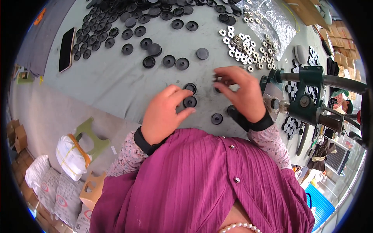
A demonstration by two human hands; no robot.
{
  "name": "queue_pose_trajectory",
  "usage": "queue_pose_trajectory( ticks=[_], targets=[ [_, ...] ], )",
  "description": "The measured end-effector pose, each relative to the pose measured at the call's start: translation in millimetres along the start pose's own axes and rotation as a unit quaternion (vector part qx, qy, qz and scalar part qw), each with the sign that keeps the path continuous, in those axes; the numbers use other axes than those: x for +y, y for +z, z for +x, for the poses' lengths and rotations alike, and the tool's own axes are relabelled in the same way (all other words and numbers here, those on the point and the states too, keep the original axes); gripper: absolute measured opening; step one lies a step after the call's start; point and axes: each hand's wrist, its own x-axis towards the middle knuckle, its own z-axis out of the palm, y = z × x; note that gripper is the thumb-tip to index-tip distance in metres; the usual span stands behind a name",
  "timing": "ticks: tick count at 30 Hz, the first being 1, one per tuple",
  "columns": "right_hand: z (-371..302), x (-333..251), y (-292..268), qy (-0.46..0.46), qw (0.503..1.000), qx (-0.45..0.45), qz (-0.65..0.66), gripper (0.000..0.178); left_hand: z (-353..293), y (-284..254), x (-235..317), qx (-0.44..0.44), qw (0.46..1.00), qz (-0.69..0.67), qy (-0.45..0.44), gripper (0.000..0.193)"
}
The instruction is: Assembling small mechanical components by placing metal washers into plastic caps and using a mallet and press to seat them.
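My left hand [163, 114] has its thumb and index finger closed around the edges of a black round cap [190, 102] with a small central stub. Just beyond it, by the fingertips, lies another black cap [190, 87]. My right hand [244, 93] is pinched above the table; a small dark piece [216, 79] shows blurred at its fingertips, too unclear to name. Part of another dark piece appears under that thumb. One more black cap [217, 119] rests on the table between my wrists, near the edge.
Many black caps [127, 34] spread over the far left, beside a phone [67, 49]. Small metal rings [248, 48] lie in a heap at the far right, near a clear plastic bag [272, 27]. A green metal press [307, 87] with thick bars stands close to my right arm.
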Motion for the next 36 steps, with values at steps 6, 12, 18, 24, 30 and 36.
queue_pose_trajectory(
  ticks=[6,12,18,24,30,36],
  targets=[
    [17.3,-13.9,39.1,-0.083,0.989,-0.107,-0.054,0.023,16.4,-31.5,-10.9,0.133,0.99,0.039,-0.039,0.027],
    [17.2,-12.7,43.3,-0.079,0.987,-0.121,-0.068,0.02,35.2,-55.8,-21.2,0.222,0.97,0.088,-0.056,0.027],
    [23.1,2.9,41.8,-0.071,0.99,-0.12,0.033,0.023,47.8,-59.6,-30.3,0.191,0.969,0.145,-0.05,0.034],
    [40.6,6.5,12.6,-0.026,0.998,-0.059,0.007,0.028,44.0,-42.7,-23.5,0.118,0.98,0.153,-0.046,0.039],
    [74.4,39.9,18.1,-0.128,0.982,-0.01,-0.14,0.027,45.9,0.5,4.0,0.051,0.994,0.094,0.011,0.036],
    [53.0,31.8,-4.4,0.024,0.998,0.032,-0.037,0.019,64.2,13.7,0.7,0.014,0.999,0.023,0.025,0.037]
  ],
)
